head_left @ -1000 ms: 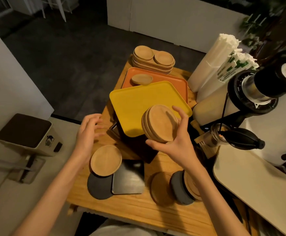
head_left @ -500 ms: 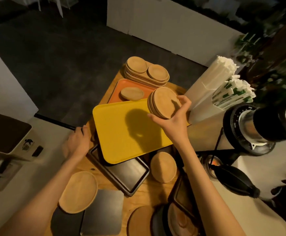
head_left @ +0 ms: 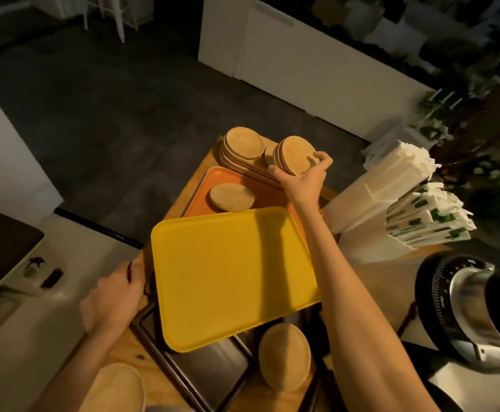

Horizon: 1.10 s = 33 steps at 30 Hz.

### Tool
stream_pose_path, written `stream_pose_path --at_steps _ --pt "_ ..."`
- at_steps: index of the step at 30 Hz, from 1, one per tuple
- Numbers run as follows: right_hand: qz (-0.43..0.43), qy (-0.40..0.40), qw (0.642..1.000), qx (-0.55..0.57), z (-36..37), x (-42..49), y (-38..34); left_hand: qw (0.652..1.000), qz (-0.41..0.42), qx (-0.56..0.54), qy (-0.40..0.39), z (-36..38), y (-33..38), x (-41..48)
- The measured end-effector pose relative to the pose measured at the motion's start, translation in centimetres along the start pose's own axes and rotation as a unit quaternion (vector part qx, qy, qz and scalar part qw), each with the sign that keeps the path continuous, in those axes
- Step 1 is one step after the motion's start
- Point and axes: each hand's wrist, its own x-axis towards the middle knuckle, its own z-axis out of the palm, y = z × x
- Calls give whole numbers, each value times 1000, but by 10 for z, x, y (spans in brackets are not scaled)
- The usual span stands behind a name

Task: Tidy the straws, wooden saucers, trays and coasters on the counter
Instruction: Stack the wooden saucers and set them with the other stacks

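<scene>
My right hand (head_left: 304, 178) grips a small stack of wooden saucers (head_left: 295, 154), holding it tilted over the right side of the wooden tray stack (head_left: 243, 168) at the counter's far end. Another saucer pile (head_left: 244, 143) sits on the left of that stack. A single saucer (head_left: 232, 197) lies on the orange tray (head_left: 207, 191). The yellow tray (head_left: 231, 275) overlaps the orange one. My left hand (head_left: 115, 298) rests curled at the counter's left edge, beside the yellow tray. Two more saucers lie near me, one at right (head_left: 284, 356) and one at left (head_left: 118, 388).
White straw holders with wrapped straws (head_left: 427, 221) stand at the right. A coffee grinder (head_left: 469, 307) is at the near right. Dark metal trays (head_left: 207, 370) lie under the yellow tray. A small white machine (head_left: 10, 251) sits on the left surface.
My right hand carried the saucer stack forward from above the yellow tray to the far wooden tray stack. My left hand stayed by the counter's left edge. The view leaned forward.
</scene>
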Motion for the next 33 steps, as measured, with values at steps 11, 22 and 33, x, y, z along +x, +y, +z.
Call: stream_pose_path --at_steps 11,22,33 --pt "35 -1 997 -72 26 44 22 999 -1 -28 24 0 2 -4" --pt "8 -7 999 -35 32 43 21 998 -2 -29 47 4 1 -2" --pt "51 1 998 22 19 -6 13 1000 -9 -5 23 -2 6 -6"
